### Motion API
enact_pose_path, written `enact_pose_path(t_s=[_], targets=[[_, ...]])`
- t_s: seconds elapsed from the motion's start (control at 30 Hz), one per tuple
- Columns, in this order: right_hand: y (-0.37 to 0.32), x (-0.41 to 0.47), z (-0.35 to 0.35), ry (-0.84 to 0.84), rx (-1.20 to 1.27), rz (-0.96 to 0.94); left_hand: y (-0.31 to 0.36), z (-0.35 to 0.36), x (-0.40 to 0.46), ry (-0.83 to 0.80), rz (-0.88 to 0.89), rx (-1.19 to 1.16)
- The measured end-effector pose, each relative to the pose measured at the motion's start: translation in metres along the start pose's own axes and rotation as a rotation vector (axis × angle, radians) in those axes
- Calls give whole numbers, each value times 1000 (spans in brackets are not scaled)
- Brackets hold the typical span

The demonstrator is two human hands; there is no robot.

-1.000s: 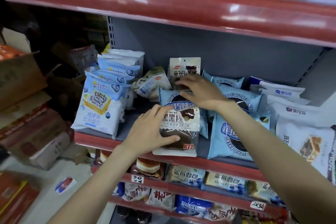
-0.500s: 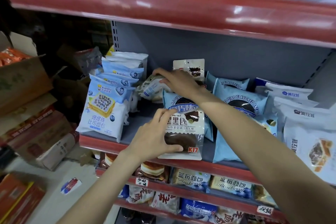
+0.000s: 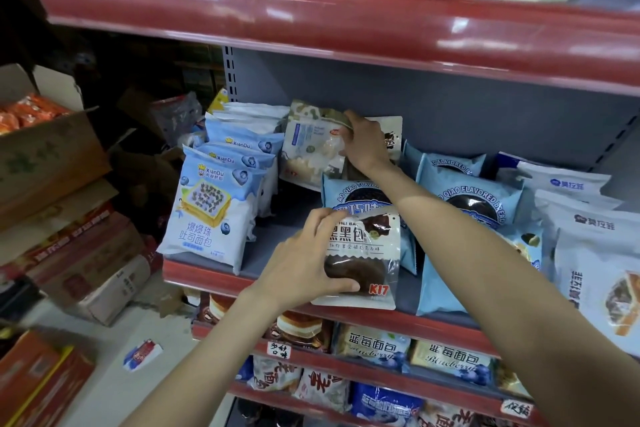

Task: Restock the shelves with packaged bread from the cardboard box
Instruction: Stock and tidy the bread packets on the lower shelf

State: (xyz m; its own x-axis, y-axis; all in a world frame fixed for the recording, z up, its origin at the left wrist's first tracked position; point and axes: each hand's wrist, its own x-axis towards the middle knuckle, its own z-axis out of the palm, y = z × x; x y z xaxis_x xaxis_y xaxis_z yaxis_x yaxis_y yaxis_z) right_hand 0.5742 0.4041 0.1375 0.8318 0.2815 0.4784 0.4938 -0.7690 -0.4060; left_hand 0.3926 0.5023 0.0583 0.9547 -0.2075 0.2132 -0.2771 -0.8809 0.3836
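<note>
My left hand (image 3: 304, 263) grips a clear packet of dark chocolate bread (image 3: 363, 260) marked K17, standing at the front of the middle shelf (image 3: 207, 270). My right hand (image 3: 363, 146) reaches further back and pinches the top of a green-and-white bread packet (image 3: 308, 149), lifted upright beside the white-blue toast bags (image 3: 214, 215). A second dark-bread packet (image 3: 393, 135) stands behind that hand, mostly hidden. An open cardboard box (image 3: 52, 152) with orange packets sits at the left.
Light blue round-bread bags (image 3: 460, 215) and white bags (image 3: 599, 253) fill the shelf's right side. The red upper shelf edge (image 3: 346, 21) hangs overhead. Lower shelves hold blueberry bread packets (image 3: 374, 343). Stacked cartons (image 3: 86, 260) stand on the floor at the left.
My right hand moved left and back from the dark packets, took the green-and-white packet by its top and raised it upright. My left hand kept hold of the K17 packet.
</note>
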Motion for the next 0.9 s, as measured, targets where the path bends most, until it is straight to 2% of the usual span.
enact_pose_path(t_s=[0.1, 0.23, 0.3, 0.4, 0.47, 0.57, 0.63, 0.8, 0.9], targets=[[-8, 9, -1, -45, 6, 49, -1, 1, 0, 19, 16, -40], [-10, 9, 2, -275, 220, 61, -4, 3, -2, 41, 25, -80], [-5, 3, 3, -257, 313, 89, -5, 3, -2, 36, 30, -59], [4, 1, 2, -127, 144, 81, -5, 4, 0, 31, 36, -48], [5, 1, 2, -112, 50, 32, -5, 4, 1, 33, 32, -51], [4, -1, 8, -250, 90, 31, -5, 5, 1, 45, 35, -58], [8, -1, 9, -349, 15, 32, -6, 5, -1, 57, 47, -59], [24, -8, -9, -355, -186, -78, -6, 3, -2, 59, 26, -40], [34, -16, -19, -518, -272, -154, -6, 0, -2, 37, 11, -53]])
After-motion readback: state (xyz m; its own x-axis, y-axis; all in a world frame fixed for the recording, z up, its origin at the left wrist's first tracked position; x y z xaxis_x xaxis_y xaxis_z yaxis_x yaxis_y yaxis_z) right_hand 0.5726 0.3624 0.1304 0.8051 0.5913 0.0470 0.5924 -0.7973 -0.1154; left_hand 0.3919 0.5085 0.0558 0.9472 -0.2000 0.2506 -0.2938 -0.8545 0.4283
